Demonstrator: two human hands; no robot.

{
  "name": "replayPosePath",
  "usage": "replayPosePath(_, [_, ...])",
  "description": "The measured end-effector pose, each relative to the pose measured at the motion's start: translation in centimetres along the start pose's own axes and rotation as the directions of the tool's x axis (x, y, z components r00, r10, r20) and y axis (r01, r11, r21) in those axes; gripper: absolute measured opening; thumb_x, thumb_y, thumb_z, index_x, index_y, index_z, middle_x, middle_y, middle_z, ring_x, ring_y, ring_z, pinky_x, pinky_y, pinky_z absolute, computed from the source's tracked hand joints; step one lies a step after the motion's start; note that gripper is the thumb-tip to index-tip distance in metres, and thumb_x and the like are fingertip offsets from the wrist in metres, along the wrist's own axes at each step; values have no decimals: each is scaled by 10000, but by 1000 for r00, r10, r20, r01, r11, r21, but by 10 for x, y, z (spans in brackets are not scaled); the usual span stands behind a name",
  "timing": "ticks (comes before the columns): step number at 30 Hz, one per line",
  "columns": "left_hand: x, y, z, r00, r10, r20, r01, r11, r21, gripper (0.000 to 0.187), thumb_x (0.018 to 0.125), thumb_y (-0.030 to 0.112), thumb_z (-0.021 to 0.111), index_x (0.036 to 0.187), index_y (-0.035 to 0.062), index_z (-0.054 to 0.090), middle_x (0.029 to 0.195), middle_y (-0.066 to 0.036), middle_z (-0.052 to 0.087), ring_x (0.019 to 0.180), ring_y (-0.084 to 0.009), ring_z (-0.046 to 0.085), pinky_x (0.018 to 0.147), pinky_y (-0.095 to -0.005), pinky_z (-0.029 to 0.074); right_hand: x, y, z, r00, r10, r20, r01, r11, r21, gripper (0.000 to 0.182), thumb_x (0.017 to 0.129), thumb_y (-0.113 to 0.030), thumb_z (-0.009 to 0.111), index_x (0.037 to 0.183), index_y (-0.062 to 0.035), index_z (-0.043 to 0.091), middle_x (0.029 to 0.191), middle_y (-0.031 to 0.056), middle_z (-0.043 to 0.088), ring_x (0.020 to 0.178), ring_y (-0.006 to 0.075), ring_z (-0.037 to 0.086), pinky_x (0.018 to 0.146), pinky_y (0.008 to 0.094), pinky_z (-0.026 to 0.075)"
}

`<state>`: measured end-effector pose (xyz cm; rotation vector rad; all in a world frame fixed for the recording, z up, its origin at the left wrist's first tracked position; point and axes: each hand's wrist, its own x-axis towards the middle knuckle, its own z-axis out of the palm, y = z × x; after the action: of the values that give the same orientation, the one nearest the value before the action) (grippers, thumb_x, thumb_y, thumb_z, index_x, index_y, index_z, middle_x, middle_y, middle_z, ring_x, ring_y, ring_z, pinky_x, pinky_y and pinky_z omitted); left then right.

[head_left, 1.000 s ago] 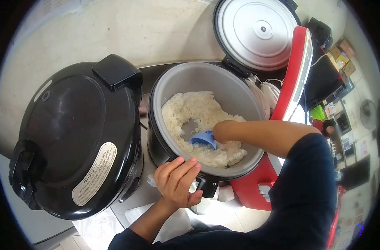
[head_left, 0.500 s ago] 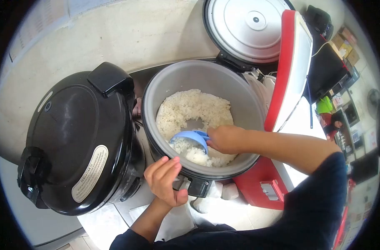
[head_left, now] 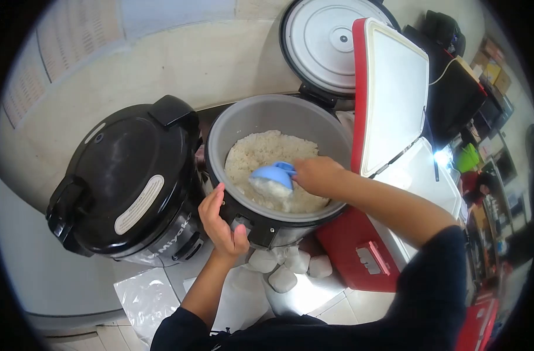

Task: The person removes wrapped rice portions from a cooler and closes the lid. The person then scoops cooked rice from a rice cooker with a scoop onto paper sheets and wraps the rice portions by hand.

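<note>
My right hand (head_left: 318, 175) grips the handle of a blue scoop (head_left: 268, 174) inside the open rice cooker (head_left: 334, 130). The scoop is tipped with its mouth downward, and white rice shows at its lower edge. Cooked rice (head_left: 267, 145) covers the bottom of the grey inner pot. At the pot's near left side, my left hand (head_left: 221, 227) is held up with fingers stretched and thumb apart, holding nothing. Its fingertips come right up to the rim, beside the cooker's front latch.
A closed black rice cooker (head_left: 123, 169) stands to the left. The open cooker's lid (head_left: 340, 41) leans back at the wall. On the right is a red cooler box (head_left: 360, 251) with its lid raised. Several white wrapped packets (head_left: 283, 279) and a clear plastic sheet (head_left: 147, 301) lie in front.
The scoop has turned over from facing up to tipping down, and rice falls from it. My left hand's fingers have straightened upward at the rim. The view has shifted, showing more packets in front.
</note>
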<state>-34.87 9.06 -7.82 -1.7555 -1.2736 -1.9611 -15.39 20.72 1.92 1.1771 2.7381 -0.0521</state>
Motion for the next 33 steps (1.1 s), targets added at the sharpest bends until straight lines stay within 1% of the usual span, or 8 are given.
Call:
replayPosePath(6, [3, 6, 2, 998, -61, -9, 61, 998, 14, 651, 837, 432, 425, 1235, -82, 385, 1241, -251, 454, 1021, -332, 476, 870, -391, 377, 4, -40, -10, 993, -72, 93, 90, 973, -211, 220, 832, -177, 534, 977, -12, 549, 889, 183, 650, 851, 316, 647, 735, 410, 508])
replayPosePath(8, [3, 8, 3, 997, -76, -24, 76, 997, 15, 673, 833, 450, 420, 1241, -84, 382, 1239, -246, 450, 1007, -325, 477, 860, -387, 379, -21, -27, -12, 997, -30, 77, 33, 999, -35, 217, 858, -185, 518, 977, -5, 547, 881, 193, 645, 848, 330, 643, 741, 413, 504])
replayPosePath(15, [5, 13, 4, 994, -98, -48, 99, 995, 30, 726, 825, 488, 408, 1262, -90, 371, 1216, -242, 437, 973, -303, 488, 828, -378, 401, -21, 4, -2, 982, -184, -40, 186, 981, 52, 350, 904, -312, 486, 950, 33, 523, 767, 240, 619, 736, 361, 634, 672, 444, 494])
replayPosePath(18, [2, 12, 6, 993, -97, -62, 99, 995, 30, 725, 826, 476, 413, 1272, -94, 360, 1216, -249, 426, 958, -305, 494, 826, -375, 411, 2, 12, 5, 958, -284, 28, 275, 945, 178, 356, 900, -305, 479, 912, 43, 553, 753, 244, 610, 726, 354, 632, 650, 449, 485])
replayPosePath(20, [2, 12, 3, 994, -89, -67, 92, 995, 48, 720, 828, 465, 416, 1278, -94, 353, 1219, -252, 418, 950, -307, 497, 825, -374, 416, 8, 11, -4, 915, -162, 369, 8, 923, 385, 352, 895, -278, 462, 884, 54, 578, 754, 245, 610, 743, 370, 621, 677, 449, 478])
replayPosePath(24, [1, 19, -1, 992, -121, -25, 123, 988, 98, 674, 849, 411, 408, 1292, -92, 332, 1232, -262, 392, 948, -315, 500, 826, -382, 429, 14, 19, -1, 907, -225, 356, 56, 901, 429, 427, 880, -317, 450, 856, 69, 631, 845, 268, 627, 719, 386, 627, 695, 425, 496])
replayPosePath(29, [3, 13, -3, 998, -65, 16, 62, 991, 118, 619, 847, 341, 419, 1280, -93, 341, 1240, -266, 390, 980, -341, 490, 814, -390, 444, -1, 6, 18, 965, -260, -34, 263, 957, 122, 417, 883, -315, 447, 915, 57, 632, 850, 268, 627, 715, 415, 620, 712, 431, 495])
replayPosePath(33, [3, 18, -4, 992, -121, 25, 119, 990, 76, 556, 845, 282, 456, 1266, -72, 371, 1240, -256, 408, 1043, -361, 472, 850, -388, 427, -9, 20, 12, 969, -247, -13, 245, 954, 173, 431, 890, -324, 445, 890, 69, 622, 851, 257, 627, 670, 376, 629, 694, 410, 495])
